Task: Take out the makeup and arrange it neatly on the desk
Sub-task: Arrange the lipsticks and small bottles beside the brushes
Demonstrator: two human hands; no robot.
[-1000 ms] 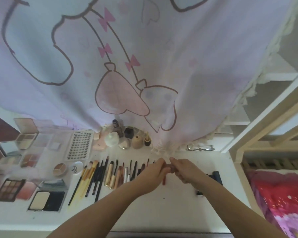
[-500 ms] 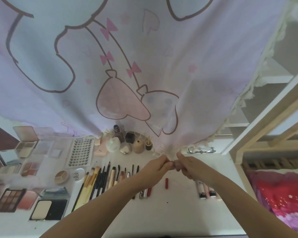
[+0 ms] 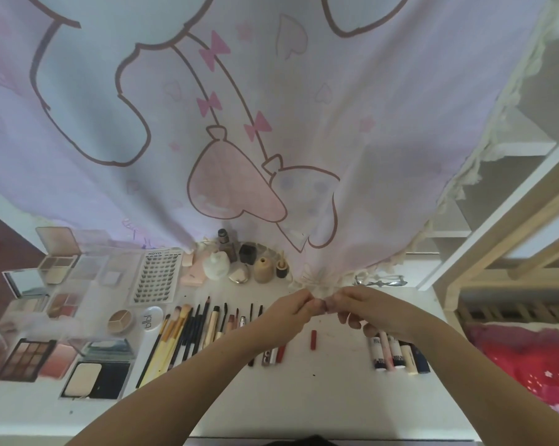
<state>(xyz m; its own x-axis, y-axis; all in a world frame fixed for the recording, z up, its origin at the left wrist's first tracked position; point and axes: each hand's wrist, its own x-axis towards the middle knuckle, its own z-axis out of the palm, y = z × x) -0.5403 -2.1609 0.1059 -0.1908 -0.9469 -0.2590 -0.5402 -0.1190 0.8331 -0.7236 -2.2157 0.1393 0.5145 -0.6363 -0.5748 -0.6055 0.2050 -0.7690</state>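
Note:
Both my hands meet above the middle of the white desk [image 3: 336, 391]. My left hand [image 3: 288, 312] and my right hand [image 3: 365, 309] pinch a small pinkish item [image 3: 325, 306] between them; what it is stays unclear. Below them lies a short red lipstick [image 3: 313, 340]. A row of brushes and pencils [image 3: 188, 333] lies left of my hands, partly hidden by my left forearm. Several tubes [image 3: 397, 352] lie in a row to the right. Palettes and compacts [image 3: 30, 355] fill the desk's left side.
A printed pink curtain [image 3: 271, 123] hangs over the desk's back edge. Small bottles and jars [image 3: 249, 262] stand along the back. A lash tray [image 3: 157, 276] lies left of them, a metal curler [image 3: 381, 281] at the back right. A wooden bed frame [image 3: 513, 220] stands right.
My hands rose from the desk toward the curtain's hem, still together. The red lipstick and the tubes on the right, covered before, now show.

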